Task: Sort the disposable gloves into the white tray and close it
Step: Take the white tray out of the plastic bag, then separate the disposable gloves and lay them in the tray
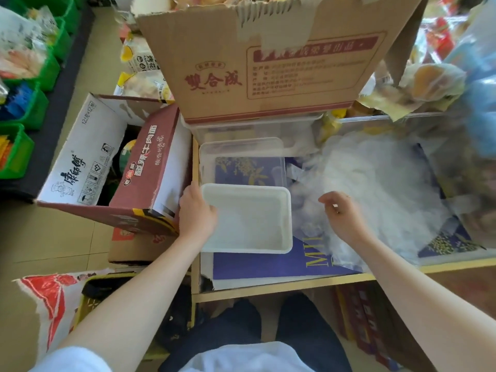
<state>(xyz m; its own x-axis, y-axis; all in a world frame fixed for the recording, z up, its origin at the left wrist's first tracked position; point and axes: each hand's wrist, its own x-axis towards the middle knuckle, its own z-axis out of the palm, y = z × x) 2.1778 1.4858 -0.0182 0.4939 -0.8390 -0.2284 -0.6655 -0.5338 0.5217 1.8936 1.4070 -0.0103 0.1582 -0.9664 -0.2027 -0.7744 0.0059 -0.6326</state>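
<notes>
A white rectangular tray [284,210] lies on the table in front of me, with a thin layer of clear gloves inside. My left hand [197,210] grips its left rim, thumb over the edge. Just behind the tray lies a clear plastic lid [241,149]. A large heap of clear disposable gloves [375,189] covers the table to the right of the tray. My right hand [341,213] hovers over the heap's near left edge, fingers loosely curled, holding nothing I can make out.
A tall cardboard box [268,63] stands on a clear bin behind the lid. An open noodle carton [112,162] sits left of the table [295,284]. Green baskets [16,151] line the far left. Snack bags pile up at the far right.
</notes>
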